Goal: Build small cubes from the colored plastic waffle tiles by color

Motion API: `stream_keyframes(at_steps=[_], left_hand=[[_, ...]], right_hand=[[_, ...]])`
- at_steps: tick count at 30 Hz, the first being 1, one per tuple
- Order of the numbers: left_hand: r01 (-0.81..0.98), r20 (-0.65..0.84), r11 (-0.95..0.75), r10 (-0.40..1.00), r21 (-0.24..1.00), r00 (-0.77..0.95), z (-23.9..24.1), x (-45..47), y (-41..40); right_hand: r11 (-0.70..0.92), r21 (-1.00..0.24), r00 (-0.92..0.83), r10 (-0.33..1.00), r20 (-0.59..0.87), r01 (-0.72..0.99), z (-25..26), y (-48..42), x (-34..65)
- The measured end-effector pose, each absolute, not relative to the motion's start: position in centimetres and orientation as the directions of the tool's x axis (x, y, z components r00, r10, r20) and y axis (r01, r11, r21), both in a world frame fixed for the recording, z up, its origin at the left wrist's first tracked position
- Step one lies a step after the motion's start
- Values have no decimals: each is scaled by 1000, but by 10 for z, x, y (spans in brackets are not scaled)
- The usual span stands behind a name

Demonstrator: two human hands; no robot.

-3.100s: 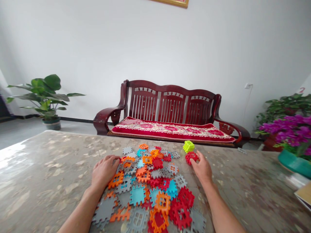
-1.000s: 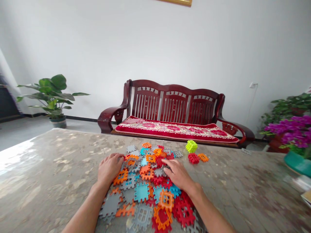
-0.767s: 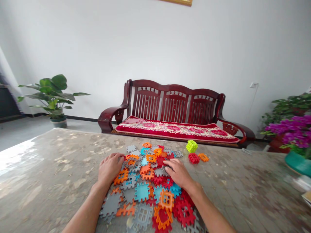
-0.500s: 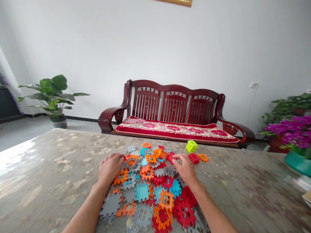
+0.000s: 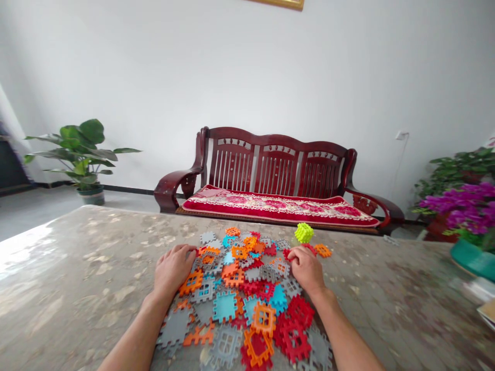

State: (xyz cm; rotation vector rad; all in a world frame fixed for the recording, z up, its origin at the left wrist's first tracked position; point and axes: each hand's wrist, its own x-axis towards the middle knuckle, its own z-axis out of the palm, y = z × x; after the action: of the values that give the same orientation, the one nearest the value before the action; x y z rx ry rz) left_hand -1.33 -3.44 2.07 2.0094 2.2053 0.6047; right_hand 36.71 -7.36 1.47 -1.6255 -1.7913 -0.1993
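Note:
A heap of interlocking plastic tiles (image 5: 226, 306) in red, orange, blue and grey lies on the marbled table (image 5: 77, 273) in front of me. My left hand (image 5: 172, 269) rests palm down on the heap's left edge, fingers lying on the tiles. My right hand (image 5: 308, 269) is at the heap's far right corner with its fingers curled round a red tile (image 5: 287, 254). It covers most of a small red block; only a red edge shows at its knuckles. A yellow-green cube of tiles (image 5: 303, 233) and a single orange tile (image 5: 323, 250) lie just beyond that hand.
A teal pot (image 5: 472, 260) with purple flowers stands on the table's right edge, with papers (image 5: 488, 309) beside it. Beyond the table are a dark wooden sofa (image 5: 270, 170) with a red cushion and a leafy floor plant (image 5: 79, 152) at left.
My right hand moved from the middle of the heap to its far right corner, taking a red tile with it, and now covers the red block. My left hand stayed put.

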Motion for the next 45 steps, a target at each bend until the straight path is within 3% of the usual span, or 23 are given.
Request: stream_keyframes(at_steps=[9,14,20,24,36,45], left_hand=[[931,191,46,974,363,-122,24,-12,-36],[932,202,46,971,360,-127,24,-13,-37],[932,198,46,972,360,-124,25,-12,-37],[931,196,46,973,361,-124,24,-12,-37],[930,191,56,972,364,-134,25,-12,-37],[931,202,46,971,362,-127,22,-13,-35]], right_hand=[[205,-436,58,853,518,876,16,-75,368],[90,-527,178,882,436,845,18,-77,365],[-116,-410,279,889,364,905,25,-80,364],[-112,-316,217,922,321,942,24,-80,362],[-39,-219,98,960,264,975,18,-77,369],[-137,-112,164,946,280,984,20,-78,362]])
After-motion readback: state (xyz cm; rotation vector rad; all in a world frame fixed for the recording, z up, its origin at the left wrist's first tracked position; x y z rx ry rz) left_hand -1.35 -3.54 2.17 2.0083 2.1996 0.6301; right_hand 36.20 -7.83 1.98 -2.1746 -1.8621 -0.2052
